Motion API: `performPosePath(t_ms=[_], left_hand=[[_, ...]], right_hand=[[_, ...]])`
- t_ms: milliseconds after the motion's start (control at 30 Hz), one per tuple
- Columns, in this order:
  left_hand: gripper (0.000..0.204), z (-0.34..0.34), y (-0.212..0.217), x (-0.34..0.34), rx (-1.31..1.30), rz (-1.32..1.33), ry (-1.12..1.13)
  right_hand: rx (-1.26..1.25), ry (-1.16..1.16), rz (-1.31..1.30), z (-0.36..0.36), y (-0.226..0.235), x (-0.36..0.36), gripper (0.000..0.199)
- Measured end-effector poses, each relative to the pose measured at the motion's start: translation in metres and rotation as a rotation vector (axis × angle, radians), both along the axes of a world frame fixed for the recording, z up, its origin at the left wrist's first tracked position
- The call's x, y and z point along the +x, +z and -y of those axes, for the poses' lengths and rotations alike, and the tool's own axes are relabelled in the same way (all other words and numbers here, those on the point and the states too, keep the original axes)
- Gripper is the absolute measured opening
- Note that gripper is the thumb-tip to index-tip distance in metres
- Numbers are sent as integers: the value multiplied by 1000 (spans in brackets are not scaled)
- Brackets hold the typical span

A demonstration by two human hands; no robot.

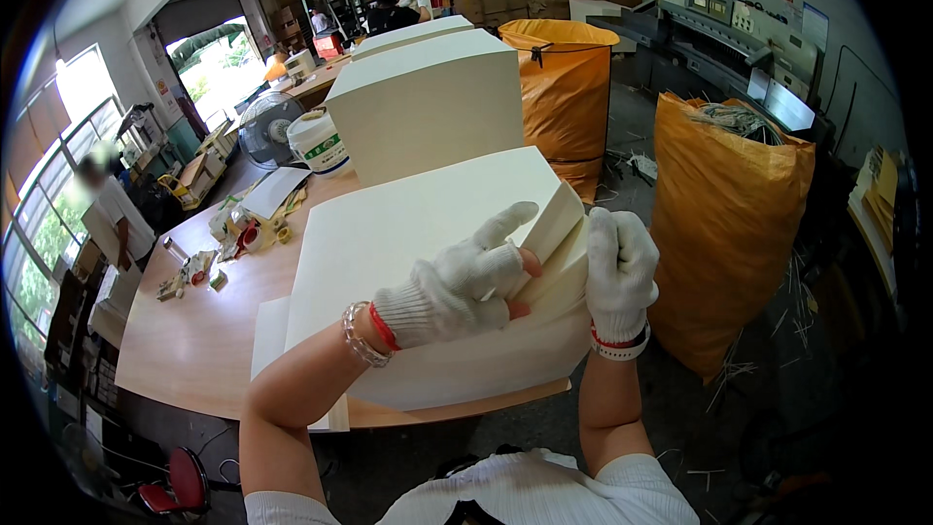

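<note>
Bare desk [194, 331] lies open toward its left edge; a tall paper block [428, 102] walls the far side, orange sacks [724, 224] crowd the right.

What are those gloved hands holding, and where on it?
Both hold a wad of sheets lifted off the cream paper stack at its near right corner: left hand pinches it, right hand grips the edge.

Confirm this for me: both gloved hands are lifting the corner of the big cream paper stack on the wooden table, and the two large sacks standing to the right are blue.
Not quite. The head view shows the left hand and right hand, in white knit gloves, lifting the corner of the big cream paper stack on the wooden table, but the two large sacks to the right are orange, not blue.
</note>
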State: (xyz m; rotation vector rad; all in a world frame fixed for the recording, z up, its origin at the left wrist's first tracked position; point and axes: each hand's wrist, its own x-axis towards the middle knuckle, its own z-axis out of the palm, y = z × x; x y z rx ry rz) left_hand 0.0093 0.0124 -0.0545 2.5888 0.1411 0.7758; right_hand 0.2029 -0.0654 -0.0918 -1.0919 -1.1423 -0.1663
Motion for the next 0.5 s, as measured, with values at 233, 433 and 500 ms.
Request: performPosePath(t_ms=[233, 433, 500], left_hand=[[28, 10, 20, 6, -306, -266, 41], [52, 5, 4, 1, -102, -7, -31], [59, -1, -2, 2, 15, 38, -33]], right_hand=[[10, 23, -4, 1, 0, -1, 21], [41, -16, -15, 1, 0, -4, 22], [106, -50, 9, -1, -1, -6, 22]])
